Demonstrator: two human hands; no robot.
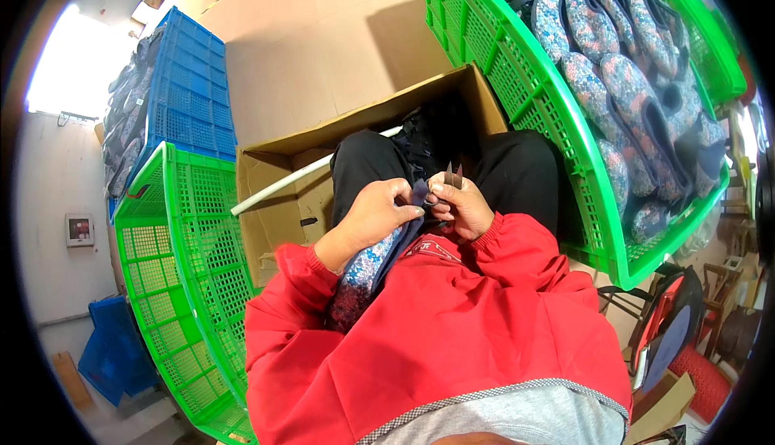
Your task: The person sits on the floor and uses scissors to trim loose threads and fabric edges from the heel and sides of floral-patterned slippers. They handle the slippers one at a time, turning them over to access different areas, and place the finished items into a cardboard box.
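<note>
Over my lap, my left hand [379, 213] grips the dark edge of a floral fabric shoe upper [365, 269]. The rest of the upper hangs down along my left forearm, its blue, white and pink pattern showing, partly hidden by my sleeve. Close beside it, my right hand [462, 208] is closed around small thread snips [453, 175], whose dark blades point up and away from me. A dark blue bit of the upper's fabric [420, 192] stands up between my two hands, and the fingertips of both hands nearly meet there.
An open cardboard box [278, 239] sits before my knees, dark scraps [436, 134] inside and a white pole [282, 181] across it. On the right, a green crate [525, 90] holds several floral uppers [622, 94]. Left stand a green crate [206, 259] and a filled blue crate [194, 82].
</note>
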